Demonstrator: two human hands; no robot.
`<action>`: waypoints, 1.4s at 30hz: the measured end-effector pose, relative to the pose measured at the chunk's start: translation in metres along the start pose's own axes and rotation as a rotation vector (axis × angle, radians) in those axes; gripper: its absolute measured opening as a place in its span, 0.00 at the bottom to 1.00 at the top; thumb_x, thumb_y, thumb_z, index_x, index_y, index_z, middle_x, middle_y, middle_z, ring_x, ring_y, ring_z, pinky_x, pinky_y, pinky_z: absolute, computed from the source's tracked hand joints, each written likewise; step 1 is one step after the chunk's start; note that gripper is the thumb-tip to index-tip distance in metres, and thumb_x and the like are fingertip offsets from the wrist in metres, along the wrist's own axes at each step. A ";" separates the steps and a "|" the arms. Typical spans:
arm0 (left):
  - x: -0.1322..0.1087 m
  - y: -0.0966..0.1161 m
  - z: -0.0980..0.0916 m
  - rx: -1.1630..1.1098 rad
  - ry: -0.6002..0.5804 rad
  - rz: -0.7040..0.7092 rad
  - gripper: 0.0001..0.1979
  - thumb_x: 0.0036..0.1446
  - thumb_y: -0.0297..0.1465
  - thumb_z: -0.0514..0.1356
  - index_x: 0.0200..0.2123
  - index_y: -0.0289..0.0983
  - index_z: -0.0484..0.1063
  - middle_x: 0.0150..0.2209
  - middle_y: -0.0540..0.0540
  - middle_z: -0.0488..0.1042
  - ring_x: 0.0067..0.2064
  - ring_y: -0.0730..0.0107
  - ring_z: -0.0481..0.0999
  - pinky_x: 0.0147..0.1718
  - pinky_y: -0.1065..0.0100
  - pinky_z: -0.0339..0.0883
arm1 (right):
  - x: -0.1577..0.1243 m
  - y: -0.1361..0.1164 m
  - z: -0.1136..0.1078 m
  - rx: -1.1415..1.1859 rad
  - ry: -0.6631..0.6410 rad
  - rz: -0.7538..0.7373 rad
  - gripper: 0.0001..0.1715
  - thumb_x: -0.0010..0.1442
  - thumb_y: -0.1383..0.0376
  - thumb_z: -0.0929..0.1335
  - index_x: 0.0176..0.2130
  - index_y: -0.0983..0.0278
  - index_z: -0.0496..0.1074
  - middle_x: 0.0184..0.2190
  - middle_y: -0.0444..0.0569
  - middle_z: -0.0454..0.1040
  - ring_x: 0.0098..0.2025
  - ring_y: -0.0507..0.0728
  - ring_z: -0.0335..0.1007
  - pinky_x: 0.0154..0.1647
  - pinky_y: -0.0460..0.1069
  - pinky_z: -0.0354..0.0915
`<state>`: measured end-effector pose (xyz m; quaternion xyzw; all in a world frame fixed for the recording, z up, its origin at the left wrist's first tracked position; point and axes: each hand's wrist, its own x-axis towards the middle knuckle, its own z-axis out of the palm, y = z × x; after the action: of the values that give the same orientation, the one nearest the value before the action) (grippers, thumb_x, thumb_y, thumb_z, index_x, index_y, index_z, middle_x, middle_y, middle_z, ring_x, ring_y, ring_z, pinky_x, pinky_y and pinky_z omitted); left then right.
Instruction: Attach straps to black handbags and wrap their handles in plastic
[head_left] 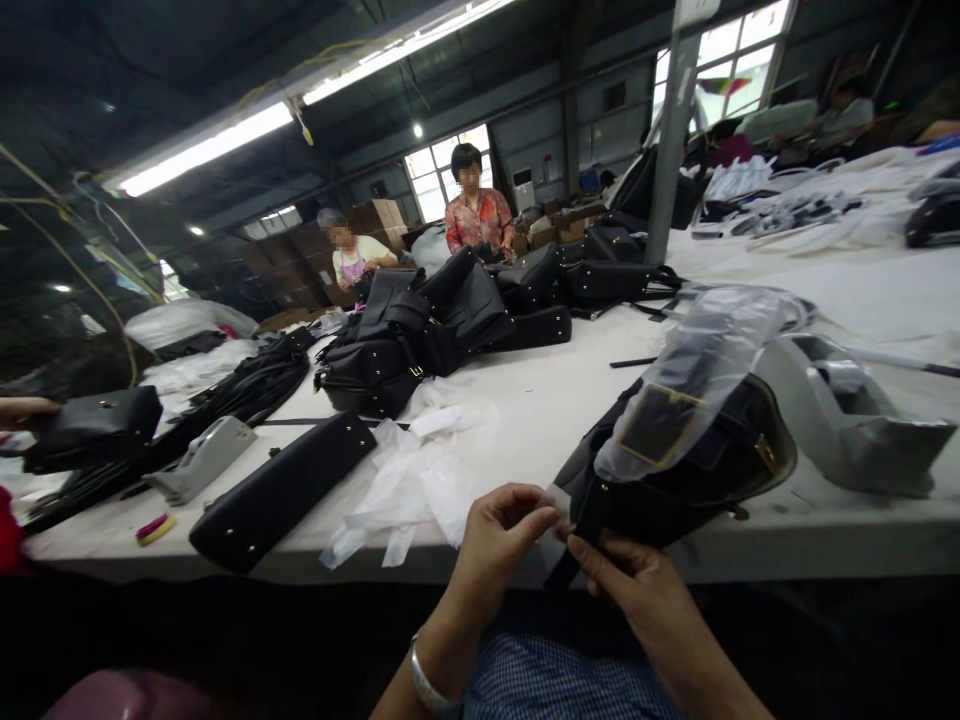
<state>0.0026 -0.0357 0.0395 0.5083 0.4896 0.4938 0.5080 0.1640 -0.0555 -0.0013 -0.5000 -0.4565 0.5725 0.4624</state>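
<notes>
A black handbag (652, 515) with an open mouth lies at the table's front edge, right of centre. Clear plastic wrap (720, 345) covers its handle and a gold-framed black piece (660, 427) on top. My left hand (491, 550) pinches a small whitish translucent sheet (559, 500) beside the bag's near corner. My right hand (637, 575) has its fingers closed around a black strap (564, 570) hanging from that corner. The fingertips of both hands are close together, and part of the strap is hidden behind them.
A grey tape dispenser (847, 420) stands right of the bag, another dispenser (202, 460) at left. White tissue sheets (420, 480) and a black bag (281, 490) lie left of my hands. Black bags (450, 310) are piled behind. A co-worker's hand (28, 412) touches a bag at far left.
</notes>
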 end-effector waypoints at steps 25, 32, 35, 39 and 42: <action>-0.070 -0.041 -0.056 -0.194 0.069 -0.278 0.17 0.43 0.28 0.75 0.37 0.34 0.78 0.27 0.50 0.78 0.28 0.76 0.75 0.30 0.76 0.66 | -0.009 -0.006 0.014 0.240 0.013 -0.081 0.20 0.57 0.52 0.74 0.44 0.63 0.80 0.29 0.47 0.76 0.25 0.51 0.60 0.27 0.47 0.59; -0.075 -0.042 -0.053 -0.112 0.074 -0.301 0.13 0.42 0.29 0.75 0.33 0.33 0.80 0.27 0.47 0.81 0.28 0.73 0.77 0.30 0.75 0.68 | -0.007 -0.007 0.021 0.285 0.077 -0.128 0.16 0.56 0.54 0.76 0.41 0.60 0.82 0.37 0.47 0.79 0.26 0.49 0.59 0.26 0.46 0.59; -0.076 -0.043 -0.052 -0.077 0.068 -0.297 0.11 0.44 0.29 0.74 0.32 0.33 0.81 0.29 0.45 0.82 0.29 0.72 0.77 0.31 0.75 0.68 | -0.007 -0.007 0.020 0.269 0.086 -0.136 0.15 0.56 0.54 0.76 0.41 0.59 0.82 0.32 0.45 0.77 0.26 0.49 0.59 0.25 0.45 0.59; -0.077 -0.044 -0.051 -0.056 0.067 -0.273 0.09 0.45 0.29 0.73 0.32 0.34 0.82 0.29 0.46 0.82 0.29 0.72 0.78 0.31 0.76 0.68 | -0.007 -0.006 0.022 0.279 0.084 -0.135 0.14 0.57 0.54 0.75 0.41 0.58 0.82 0.33 0.44 0.76 0.26 0.48 0.59 0.26 0.44 0.58; -0.077 -0.045 -0.050 -0.065 0.080 -0.265 0.09 0.46 0.29 0.73 0.32 0.34 0.82 0.29 0.46 0.82 0.29 0.72 0.78 0.31 0.75 0.69 | -0.006 -0.005 0.022 0.289 0.086 -0.133 0.13 0.57 0.54 0.75 0.41 0.56 0.82 0.35 0.44 0.77 0.26 0.48 0.58 0.26 0.44 0.59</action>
<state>-0.0494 -0.1107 -0.0056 0.4024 0.5558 0.4581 0.5651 0.1427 -0.0622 0.0063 -0.4207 -0.3814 0.5784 0.5857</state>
